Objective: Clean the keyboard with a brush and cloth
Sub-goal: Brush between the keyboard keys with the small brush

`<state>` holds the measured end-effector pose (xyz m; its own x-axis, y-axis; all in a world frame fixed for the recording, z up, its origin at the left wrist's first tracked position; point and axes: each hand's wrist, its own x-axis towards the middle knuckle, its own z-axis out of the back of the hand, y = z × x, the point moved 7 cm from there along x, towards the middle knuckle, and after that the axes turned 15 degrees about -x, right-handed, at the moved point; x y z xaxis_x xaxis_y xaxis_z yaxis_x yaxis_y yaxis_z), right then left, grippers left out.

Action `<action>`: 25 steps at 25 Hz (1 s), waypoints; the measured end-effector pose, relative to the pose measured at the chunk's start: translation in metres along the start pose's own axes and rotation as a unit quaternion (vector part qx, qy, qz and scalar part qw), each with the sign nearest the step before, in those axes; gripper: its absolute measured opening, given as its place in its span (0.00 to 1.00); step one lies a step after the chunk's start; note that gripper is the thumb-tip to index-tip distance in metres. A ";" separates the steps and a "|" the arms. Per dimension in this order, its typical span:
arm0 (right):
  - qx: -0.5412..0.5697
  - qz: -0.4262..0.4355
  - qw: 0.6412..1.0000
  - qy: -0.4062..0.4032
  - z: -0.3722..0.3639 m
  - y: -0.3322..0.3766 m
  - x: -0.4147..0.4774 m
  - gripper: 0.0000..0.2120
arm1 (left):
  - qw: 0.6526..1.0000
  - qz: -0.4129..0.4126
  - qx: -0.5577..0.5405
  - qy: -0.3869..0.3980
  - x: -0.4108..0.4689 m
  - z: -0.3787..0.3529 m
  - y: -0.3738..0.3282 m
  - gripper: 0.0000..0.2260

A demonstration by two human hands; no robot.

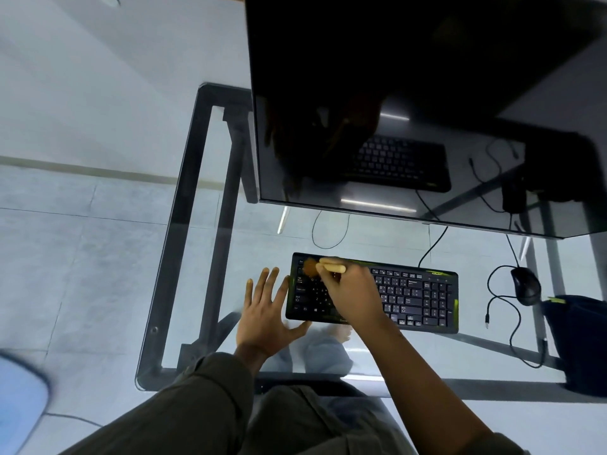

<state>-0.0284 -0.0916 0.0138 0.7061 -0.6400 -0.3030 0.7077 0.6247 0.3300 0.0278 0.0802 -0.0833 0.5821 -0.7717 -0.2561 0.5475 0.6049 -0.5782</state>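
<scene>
A: Where's keyboard [410,293]?
B: On glass worktop [262,241], 6 o'clock of monitor [394,93]. Grip of right hand [351,290] holds brush [331,267], bristles at its 10 o'clock corner.
A: And left hand [266,316]?
B: Grip wide, beside 9 o'clock edge.

Left of keyboard [410,293]: room to pass over glass surface [262,244].
Behind: monitor [427,110] overhanging, clearance perhaps low.
Right: mouse [525,285], looped cable [488,282].

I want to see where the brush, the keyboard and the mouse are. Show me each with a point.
brush [333,267], head view, on its pale wooden handle.
keyboard [414,292], head view, on the keys of its right half.
mouse [525,285], head view, on the middle of its back.
</scene>
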 end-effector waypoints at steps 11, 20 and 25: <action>0.026 0.030 0.999 0.003 -0.016 0.009 -0.008 0.14 | 1.000 0.003 -0.005 0.005 0.001 -0.003 0.002 0.46; 0.051 0.042 0.998 -0.008 -0.013 0.009 -0.008 0.15 | 1.000 0.007 -0.001 0.011 0.001 -0.002 0.001 0.46; 0.030 0.048 0.998 0.032 -0.012 0.003 -0.008 0.11 | 1.000 0.009 0.001 0.011 0.001 -0.002 0.001 0.47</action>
<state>-0.0313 -0.0791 0.0063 0.7725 -0.5470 -0.3224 0.6348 0.6530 0.4130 0.0276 0.0797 -0.0859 0.5792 -0.7646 -0.2828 0.5380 0.6191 -0.5720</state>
